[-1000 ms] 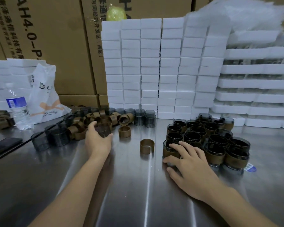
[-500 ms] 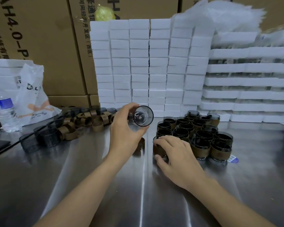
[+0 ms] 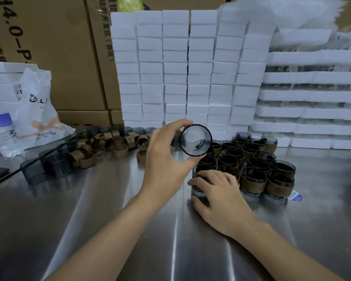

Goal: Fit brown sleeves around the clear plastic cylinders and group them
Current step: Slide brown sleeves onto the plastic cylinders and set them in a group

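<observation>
Thumb and fingers of the left hand (image 3: 166, 161) curl round a bare clear cylinder (image 3: 196, 139), gripping it by the side. It is tipped so its round end faces the camera, raised off the metal table (image 3: 89, 220) above the near left edge of the group of sleeved cylinders (image 3: 253, 183). The right hand (image 3: 221, 195) lies low on the table, fingers bent over the top and thumb at the near side of the corner cylinder (image 3: 199, 194) in that group, which stands upright; the hand hides most of its wall. Both bare forearms reach in from below, the left from the lower left, the right from the lower right. Loose brown sleeves (image 3: 109, 141) and unsleeved cylinders (image 3: 57, 165) lie well apart to the left.
</observation>
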Demonstrator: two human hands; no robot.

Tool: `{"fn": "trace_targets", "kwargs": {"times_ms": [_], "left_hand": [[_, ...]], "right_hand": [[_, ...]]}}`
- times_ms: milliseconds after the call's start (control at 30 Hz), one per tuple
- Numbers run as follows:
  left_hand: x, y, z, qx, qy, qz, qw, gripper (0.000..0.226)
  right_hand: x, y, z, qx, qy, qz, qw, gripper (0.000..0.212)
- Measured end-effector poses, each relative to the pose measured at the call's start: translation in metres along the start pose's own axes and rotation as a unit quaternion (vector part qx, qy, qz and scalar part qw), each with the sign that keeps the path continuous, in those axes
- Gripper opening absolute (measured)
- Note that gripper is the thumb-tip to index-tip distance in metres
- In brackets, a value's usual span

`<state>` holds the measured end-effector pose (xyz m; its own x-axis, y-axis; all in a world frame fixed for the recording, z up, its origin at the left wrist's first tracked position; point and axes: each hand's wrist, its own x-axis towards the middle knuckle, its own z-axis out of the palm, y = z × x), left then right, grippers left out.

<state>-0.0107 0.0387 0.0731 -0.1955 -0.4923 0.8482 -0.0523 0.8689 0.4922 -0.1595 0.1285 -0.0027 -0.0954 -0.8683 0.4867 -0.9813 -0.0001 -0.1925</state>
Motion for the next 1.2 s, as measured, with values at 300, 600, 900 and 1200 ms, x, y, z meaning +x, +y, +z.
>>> {"fn": "trace_targets", "kwargs": {"times_ms": [300, 600, 900, 1200], "left_hand": [[-0.006, -0.003, 0.007, -0.012, -0.027, 0.012, 1.000, 0.069], [-0.008, -0.001, 0.007, -0.021, -0.025, -0.009, 0.999, 0.066], [-0.006, -0.009, 0.008, -0.041, -0.015, -0.018, 0.999, 0.070], [0.002, 0.008, 0.005, -0.463, -0.149, -0.452, 0.748, 0.047]], "right_hand": [[0.001, 0.000, 0.003, 0.001, -0.001, -0.005, 1.000, 0.040], [0.001, -0.001, 0.003, 0.001, 0.003, -0.009, 1.000, 0.038], [0.003, -0.001, 0.006, 0.004, 0.012, -0.018, 1.000, 0.037], [0.002, -0.002, 0.000, -0.015, 0.000, -0.037, 0.999, 0.043]]}}
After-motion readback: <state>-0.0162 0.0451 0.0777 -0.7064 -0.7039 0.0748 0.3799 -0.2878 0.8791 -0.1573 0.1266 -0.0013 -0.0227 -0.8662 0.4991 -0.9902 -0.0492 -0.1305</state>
